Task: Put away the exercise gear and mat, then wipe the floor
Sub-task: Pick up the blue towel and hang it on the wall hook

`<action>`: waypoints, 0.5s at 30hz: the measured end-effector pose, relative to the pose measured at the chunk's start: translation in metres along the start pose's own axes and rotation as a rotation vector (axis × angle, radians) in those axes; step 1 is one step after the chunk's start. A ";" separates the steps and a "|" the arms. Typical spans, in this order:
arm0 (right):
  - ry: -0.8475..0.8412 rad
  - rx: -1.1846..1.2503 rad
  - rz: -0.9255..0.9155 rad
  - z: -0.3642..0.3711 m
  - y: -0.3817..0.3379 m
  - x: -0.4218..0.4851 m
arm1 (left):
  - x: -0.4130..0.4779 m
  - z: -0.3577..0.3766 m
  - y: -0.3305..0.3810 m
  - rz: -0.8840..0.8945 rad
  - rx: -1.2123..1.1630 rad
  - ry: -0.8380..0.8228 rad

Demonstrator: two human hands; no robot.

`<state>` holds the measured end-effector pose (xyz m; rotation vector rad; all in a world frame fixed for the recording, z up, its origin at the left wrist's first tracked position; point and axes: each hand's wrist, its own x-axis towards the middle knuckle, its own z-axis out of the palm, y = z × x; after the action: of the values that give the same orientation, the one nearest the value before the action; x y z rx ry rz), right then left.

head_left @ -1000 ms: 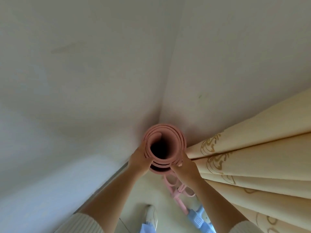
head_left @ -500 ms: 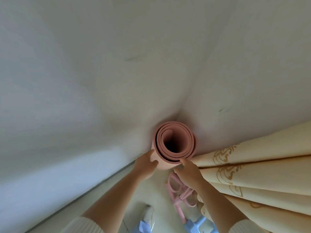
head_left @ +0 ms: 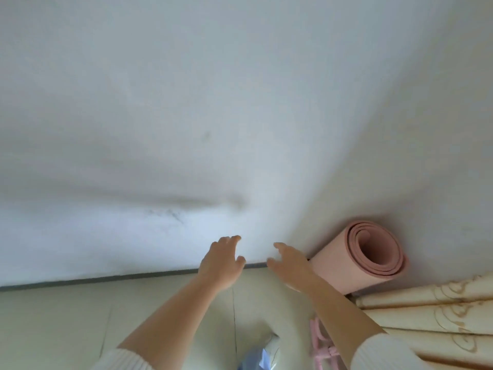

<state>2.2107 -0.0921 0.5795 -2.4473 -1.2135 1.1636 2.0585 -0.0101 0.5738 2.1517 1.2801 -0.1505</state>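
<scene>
Rolled pink mat (head_left: 373, 259) upright in the wall corner beside the cream curtain (head_left: 432, 313), right hand (head_left: 289, 264) just left of it, fingers spread, holding nothing, left hand (head_left: 222, 263) likewise loose and empty, bare pale floor (head_left: 80, 316) open leftward along the baseboard (head_left: 106, 279), pink exercise gear (head_left: 321, 345) by the curtain's foot.

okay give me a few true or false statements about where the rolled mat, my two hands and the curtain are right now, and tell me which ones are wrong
1. The rolled pink mat stands on end in the corner where the walls meet. True.
2. The right hand is gripping the mat. False: its fingers are spread open, and it shows no grip on the mat.
3. The left hand is open and holds nothing. True.
4. The cream curtain hangs to the left of the mat. False: it is to the right of the mat.
5. A pink piece of exercise gear lies on the floor near the curtain. True.
</scene>
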 end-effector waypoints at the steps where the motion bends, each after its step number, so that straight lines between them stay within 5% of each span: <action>1: 0.003 -0.023 -0.046 0.013 -0.026 -0.010 | -0.019 -0.012 -0.024 -0.021 -0.007 0.054; 15: -0.157 -0.462 -0.809 0.257 -0.385 -0.210 | -0.383 -0.161 -0.348 -0.601 -0.028 0.587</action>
<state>1.7198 -0.0409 0.7012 -1.7490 -2.4141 0.8893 1.5370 -0.0920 0.6959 1.7752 2.2243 0.2779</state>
